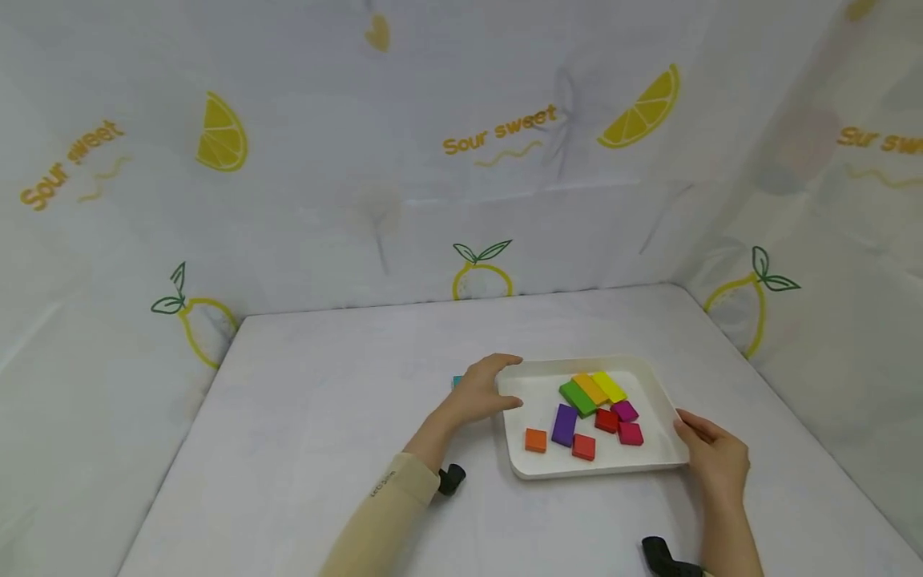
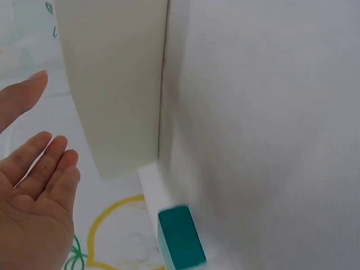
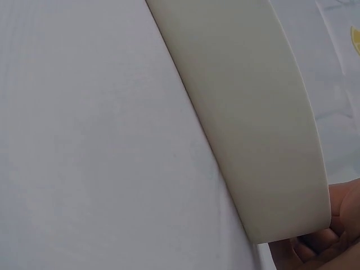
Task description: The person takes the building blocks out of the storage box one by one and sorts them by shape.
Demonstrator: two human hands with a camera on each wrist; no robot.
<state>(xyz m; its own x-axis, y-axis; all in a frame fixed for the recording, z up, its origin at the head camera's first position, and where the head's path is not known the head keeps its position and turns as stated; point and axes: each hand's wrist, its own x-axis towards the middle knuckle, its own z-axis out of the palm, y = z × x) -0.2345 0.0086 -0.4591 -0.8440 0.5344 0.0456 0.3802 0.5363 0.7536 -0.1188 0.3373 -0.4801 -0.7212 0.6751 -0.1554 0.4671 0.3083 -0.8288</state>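
A white rectangular tray (image 1: 598, 471) lies on the table with several coloured blocks in it. Among them are a green block (image 1: 578, 398), a yellow block (image 1: 609, 387), a purple block (image 1: 565, 425) and an orange block (image 1: 536, 440). At the tray's left end, my left hand (image 1: 476, 393) hovers over the rim with thumb and fingers spread apart, holding nothing. My right hand (image 1: 715, 457) grips the tray's right end, thumb at the rim and fingers beneath the edge. A teal block (image 2: 182, 236) stands on the table just left of the tray, mostly hidden behind my left hand in the head view.
The white-covered table (image 1: 324, 449) stretches out to the left of the tray. White cloth printed with lemons (image 1: 642, 112) hangs behind it and on both sides. A black wrist mount (image 1: 452, 479) sits at my left sleeve, another (image 1: 667, 558) at my right wrist.
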